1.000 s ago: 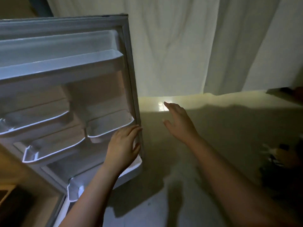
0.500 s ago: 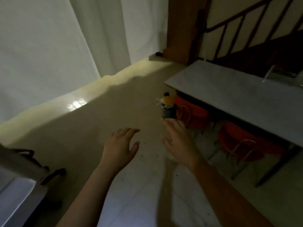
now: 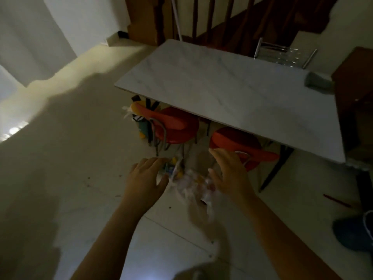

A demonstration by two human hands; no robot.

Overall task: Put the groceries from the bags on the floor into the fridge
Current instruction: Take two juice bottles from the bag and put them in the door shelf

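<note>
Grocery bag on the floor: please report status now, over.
Left hand and right hand open, either side of the plastic bag, nothing gripped. Bag on floor by the red chairs. Path clear.

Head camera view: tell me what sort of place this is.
Probably a dim dining area in a home: a marble-look table with red chairs tucked under it, wooden stair railing behind, and a plastic grocery bag on the tiled floor between both open hands.
</note>
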